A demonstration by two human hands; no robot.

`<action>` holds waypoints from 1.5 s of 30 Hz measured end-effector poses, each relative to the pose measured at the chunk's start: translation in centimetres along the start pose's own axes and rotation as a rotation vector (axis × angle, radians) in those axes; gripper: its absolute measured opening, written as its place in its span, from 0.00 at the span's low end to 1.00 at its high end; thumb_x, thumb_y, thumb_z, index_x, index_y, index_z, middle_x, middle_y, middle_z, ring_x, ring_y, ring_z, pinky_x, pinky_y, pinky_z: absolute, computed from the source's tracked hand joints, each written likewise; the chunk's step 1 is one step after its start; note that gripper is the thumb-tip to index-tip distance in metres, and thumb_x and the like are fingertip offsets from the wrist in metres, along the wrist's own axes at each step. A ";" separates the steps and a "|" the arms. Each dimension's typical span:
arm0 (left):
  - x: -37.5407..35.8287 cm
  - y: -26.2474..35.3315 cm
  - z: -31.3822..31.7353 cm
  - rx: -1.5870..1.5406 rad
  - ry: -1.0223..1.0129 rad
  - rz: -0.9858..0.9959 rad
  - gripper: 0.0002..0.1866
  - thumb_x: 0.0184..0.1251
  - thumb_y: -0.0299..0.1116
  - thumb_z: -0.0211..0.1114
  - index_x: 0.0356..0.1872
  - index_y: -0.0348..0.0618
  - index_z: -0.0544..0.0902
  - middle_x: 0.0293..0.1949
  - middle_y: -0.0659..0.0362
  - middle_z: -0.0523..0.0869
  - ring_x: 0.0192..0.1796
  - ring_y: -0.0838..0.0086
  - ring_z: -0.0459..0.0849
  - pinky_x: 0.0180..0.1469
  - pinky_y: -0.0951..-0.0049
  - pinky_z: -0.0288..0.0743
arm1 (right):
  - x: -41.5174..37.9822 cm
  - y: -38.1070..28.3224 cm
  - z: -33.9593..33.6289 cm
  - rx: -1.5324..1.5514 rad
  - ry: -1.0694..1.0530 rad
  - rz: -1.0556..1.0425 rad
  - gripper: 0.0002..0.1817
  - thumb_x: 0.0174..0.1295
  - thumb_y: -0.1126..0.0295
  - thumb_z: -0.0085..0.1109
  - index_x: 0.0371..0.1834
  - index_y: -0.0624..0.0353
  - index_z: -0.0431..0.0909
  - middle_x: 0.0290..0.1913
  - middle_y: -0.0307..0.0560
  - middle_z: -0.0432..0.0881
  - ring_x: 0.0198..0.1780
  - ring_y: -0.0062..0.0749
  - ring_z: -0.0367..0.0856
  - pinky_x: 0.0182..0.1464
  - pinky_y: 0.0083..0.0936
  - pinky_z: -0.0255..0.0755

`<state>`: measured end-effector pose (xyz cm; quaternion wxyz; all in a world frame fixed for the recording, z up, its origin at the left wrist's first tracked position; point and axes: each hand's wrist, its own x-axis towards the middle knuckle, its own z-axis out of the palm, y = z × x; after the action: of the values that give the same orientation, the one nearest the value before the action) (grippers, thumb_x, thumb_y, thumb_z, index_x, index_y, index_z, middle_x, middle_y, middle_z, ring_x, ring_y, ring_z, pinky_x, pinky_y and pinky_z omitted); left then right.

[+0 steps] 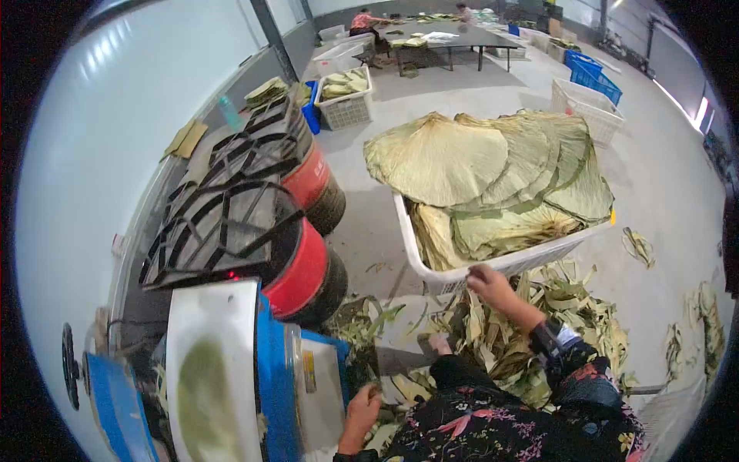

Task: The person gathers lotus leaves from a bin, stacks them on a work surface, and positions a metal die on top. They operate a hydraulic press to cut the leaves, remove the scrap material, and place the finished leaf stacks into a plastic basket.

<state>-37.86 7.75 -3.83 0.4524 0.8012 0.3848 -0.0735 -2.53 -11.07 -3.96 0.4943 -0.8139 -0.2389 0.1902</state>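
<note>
My right hand (493,286) is at the near rim of a white plastic basket (493,264), its fingers curled together; whether they grip the rim or a scrap, I cannot make out. Large pale-green dried leaves (439,158), fan-shaped and wrinkled, lie stacked above the basket's rim. My left hand (362,414) is low, beside the blue and white machine (265,369), with its fingers curled in and nothing visible in them. Leaf scraps (493,327) are heaped on the floor below the basket and around my legs.
Black metal frames (223,212) lie over red and black drums (296,273) on the left. More baskets stand farther off, one of them white with leaves (346,104), another blue (593,77). At the back, people work by a long table (454,38).
</note>
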 end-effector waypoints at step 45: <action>29.4 26.3 3.7 -1.370 -0.581 0.360 0.29 0.60 0.34 0.65 0.61 0.37 0.66 0.56 0.55 0.75 0.59 0.69 0.72 0.61 0.68 0.66 | 19.2 -11.7 -12.1 -0.633 -0.188 -0.579 0.54 0.33 0.72 0.70 0.66 0.77 0.49 0.59 0.69 0.66 0.52 0.57 0.70 0.54 0.42 0.65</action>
<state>1.32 13.25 -2.06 0.9361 0.3406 0.0734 0.0485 17.38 -3.95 10.46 0.2294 -0.8039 -0.5477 0.0344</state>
